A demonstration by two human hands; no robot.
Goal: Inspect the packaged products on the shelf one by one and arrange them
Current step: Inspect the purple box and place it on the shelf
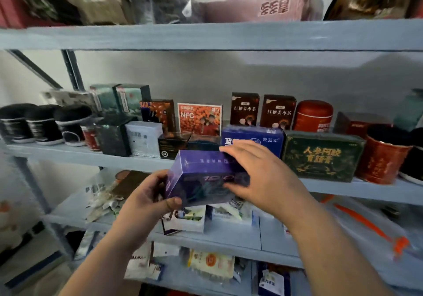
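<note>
While we hold the purple box point(200, 170) mid-frame before the shelf point(91, 156), our left hand point(146, 200) grips its lower corner, our right hand point(259, 172) clasps its side; print blurred, contents hidden.

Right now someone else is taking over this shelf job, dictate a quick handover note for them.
Left hand grips the purple box at its left end, thumb on front.
Right hand holds its right side, fingers over the top.
The box is off the middle shelf, in front of the blue box, left of the green box.
Done: box picked up. Left: inspect it, shelve it, then the remaining products.
</note>
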